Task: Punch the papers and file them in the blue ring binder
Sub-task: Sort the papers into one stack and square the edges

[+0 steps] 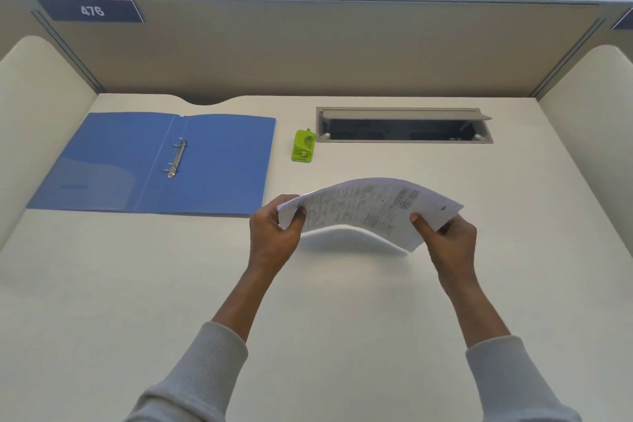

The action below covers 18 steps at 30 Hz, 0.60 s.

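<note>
A thin stack of printed white papers (368, 209) arches upward above the desk, held at both ends. My left hand (272, 233) grips its left end, thumb on top. My right hand (448, 236) grips its right end the same way. The blue ring binder (222, 164) lies open and flat at the left of the desk, its two metal rings (176, 158) standing in the spine. A small green hole punch (303, 146) sits on the desk between the binder and a recessed cable box, behind the papers.
A grey cable box (404, 125) with its lid raised is sunk into the white desk (342, 319) at the back right. Beige partition walls close off the back and both sides. A sign reading 476 (90, 10) hangs at the upper left.
</note>
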{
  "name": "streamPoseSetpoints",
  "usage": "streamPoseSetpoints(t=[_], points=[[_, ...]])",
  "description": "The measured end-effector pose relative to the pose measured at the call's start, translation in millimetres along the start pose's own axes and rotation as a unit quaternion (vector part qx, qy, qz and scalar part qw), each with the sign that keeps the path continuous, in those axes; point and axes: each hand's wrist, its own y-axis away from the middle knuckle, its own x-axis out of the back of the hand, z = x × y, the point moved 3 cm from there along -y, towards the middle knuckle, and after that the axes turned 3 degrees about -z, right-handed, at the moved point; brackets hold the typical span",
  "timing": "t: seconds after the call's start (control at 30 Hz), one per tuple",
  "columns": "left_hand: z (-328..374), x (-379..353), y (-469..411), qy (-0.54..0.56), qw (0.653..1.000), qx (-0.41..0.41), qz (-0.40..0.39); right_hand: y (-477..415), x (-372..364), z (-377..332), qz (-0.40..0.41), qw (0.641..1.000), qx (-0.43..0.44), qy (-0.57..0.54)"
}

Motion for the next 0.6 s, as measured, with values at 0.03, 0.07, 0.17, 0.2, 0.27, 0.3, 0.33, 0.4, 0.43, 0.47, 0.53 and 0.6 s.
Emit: streamPoseSetpoints(t=[0.03, 0.07, 0.17, 0.2, 0.27, 0.3, 0.33, 0.4, 0.43, 0.47, 0.53, 0.6], points=[[-2.2, -1.2, 0.8, 0.002, 1.0, 0.008, 0.006, 2.1, -3.0, 2.7, 0.001, 1.0, -0.004, -0.004], [-5.8, -2.7, 1.9, 0.011, 1.0, 0.024, 0.01, 3.8, -5.5, 7.0, 0.001, 1.0, -0.011, -0.005], [-18.1, -6.4, 6.5, 0.046, 0.996, 0.072, 0.016, 7.2, -10.0, 19.6, -0.002, 0.999, -0.039, 0.003], [-20.0, -7.3, 7.6, 0.052, 0.995, 0.083, 0.017, 7.3, -10.9, 21.6, -0.001, 0.999, -0.044, 0.005], [-20.0, -7.8, 7.5, 0.049, 0.995, 0.086, 0.018, 6.1, -12.1, 22.1, 0.004, 0.999, -0.045, 0.006], [-19.0, -7.9, 6.7, 0.047, 0.995, 0.082, 0.017, 5.1, -12.4, 21.3, 0.005, 0.999, -0.04, 0.004], [-17.2, -7.9, 6.0, 0.049, 0.996, 0.078, 0.017, 4.0, -12.6, 19.8, 0.006, 0.999, -0.033, 0.0], [-16.5, -7.8, 4.7, 0.056, 0.996, 0.072, 0.017, 2.4, -12.7, 19.6, 0.005, 1.0, -0.023, -0.001], [-18.7, -8.5, 4.9, 0.056, 0.995, 0.076, 0.017, 1.8, -12.7, 22.2, 0.005, 1.0, -0.026, 0.003], [-21.9, -9.5, 5.5, 0.053, 0.995, 0.085, 0.017, 1.5, -13.0, 26.0, 0.005, 0.999, -0.032, 0.009], [-29.2, -12.1, 7.3, 0.044, 0.993, 0.109, 0.017, 1.7, -14.3, 32.9, 0.007, 0.999, -0.044, 0.022], [-35.0, -13.1, 7.8, 0.044, 0.991, 0.124, 0.018, 1.3, -15.9, 34.2, 0.009, 0.999, -0.046, 0.025]])
